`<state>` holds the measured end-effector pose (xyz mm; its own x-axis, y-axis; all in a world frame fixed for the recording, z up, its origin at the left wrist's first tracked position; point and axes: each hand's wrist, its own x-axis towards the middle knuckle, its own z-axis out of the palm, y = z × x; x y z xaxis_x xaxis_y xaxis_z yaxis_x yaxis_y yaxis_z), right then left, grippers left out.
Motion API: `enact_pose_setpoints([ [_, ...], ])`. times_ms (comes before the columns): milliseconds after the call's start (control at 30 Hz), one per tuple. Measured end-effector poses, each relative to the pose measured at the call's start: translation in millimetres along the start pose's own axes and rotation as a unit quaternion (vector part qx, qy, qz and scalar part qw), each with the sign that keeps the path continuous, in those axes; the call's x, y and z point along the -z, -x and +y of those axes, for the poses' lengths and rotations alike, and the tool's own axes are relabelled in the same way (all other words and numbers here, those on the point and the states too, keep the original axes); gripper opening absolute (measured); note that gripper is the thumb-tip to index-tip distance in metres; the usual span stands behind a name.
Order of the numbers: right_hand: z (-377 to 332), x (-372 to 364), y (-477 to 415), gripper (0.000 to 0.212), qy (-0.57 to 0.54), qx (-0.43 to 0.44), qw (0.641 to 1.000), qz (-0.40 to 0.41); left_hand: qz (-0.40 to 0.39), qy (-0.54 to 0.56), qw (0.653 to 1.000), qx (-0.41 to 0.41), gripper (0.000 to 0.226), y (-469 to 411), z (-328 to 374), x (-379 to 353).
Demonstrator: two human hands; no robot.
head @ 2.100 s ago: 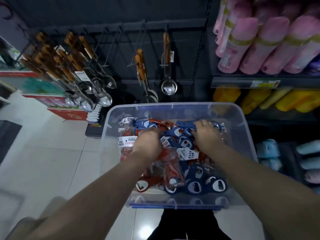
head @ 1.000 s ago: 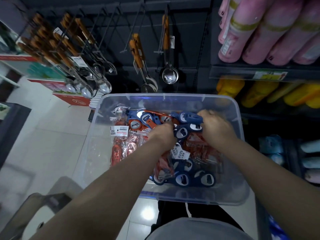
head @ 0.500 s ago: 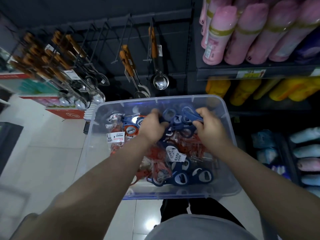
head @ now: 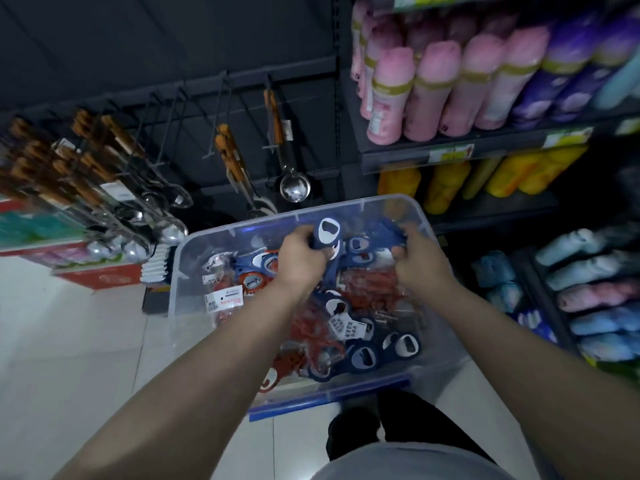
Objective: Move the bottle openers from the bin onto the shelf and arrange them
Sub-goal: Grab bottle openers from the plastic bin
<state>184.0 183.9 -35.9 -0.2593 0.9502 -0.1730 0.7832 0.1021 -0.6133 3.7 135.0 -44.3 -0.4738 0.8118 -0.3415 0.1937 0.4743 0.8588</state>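
Head view: both hands reach into a clear bin (head: 194,271) of red and blue openers. The left hand (head: 301,258) has its grip closed round a blue opener (head: 329,233), long axis upright, head above the fist. The right hand (head: 419,261), just beside, has its grip closed on more blue openers (head: 388,233). Empty hooks (head: 221,109) on the shelf lie up and beyond the left grip, which looks nearer to them.

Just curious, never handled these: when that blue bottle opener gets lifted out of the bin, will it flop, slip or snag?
The blue opener probably stays stiff: it keeps its shape upright in the left hand. It seems light, held by a few fingers. It may snag, since the bin holds a tangled pile with paper tags.
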Motion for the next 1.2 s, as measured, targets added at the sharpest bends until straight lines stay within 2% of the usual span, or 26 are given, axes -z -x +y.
enact_pose_setpoints([
  [100,7,36,12,0.036,-0.033,-0.016,0.995,0.091,-0.026,0.040,0.998,-0.036,0.031,0,41,-26],
  [233,38,95,35,0.030,-0.021,-0.044,0.981,0.186,-0.088,0.043,0.992,-0.084,0.034,19,92,-80],
  [333,75,144,56,0.030,-0.008,-0.091,0.963,0.253,-0.152,0.023,0.978,-0.143,0.039,43,125,-138],
  [467,149,214,92,0.032,-0.020,-0.164,0.933,0.319,-0.232,0.037,0.957,-0.167,0.046,94,174,-239],
  [700,271,337,157,0.030,-0.036,-0.263,0.884,0.384,-0.321,0.037,0.932,-0.163,0.050,163,246,-399],
  [900,354,383,184,0.035,-0.072,-0.369,0.863,0.339,-0.350,-0.028,0.920,-0.176,0.044,202,263,-488],
  [1100,386,388,169,0.039,-0.122,-0.346,0.849,0.380,-0.349,-0.120,0.901,-0.229,0.055,205,282,-541],
  [1200,395,393,154,0.045,-0.132,-0.343,0.839,0.401,-0.344,-0.158,0.887,-0.264,0.053,195,294,-562],
])
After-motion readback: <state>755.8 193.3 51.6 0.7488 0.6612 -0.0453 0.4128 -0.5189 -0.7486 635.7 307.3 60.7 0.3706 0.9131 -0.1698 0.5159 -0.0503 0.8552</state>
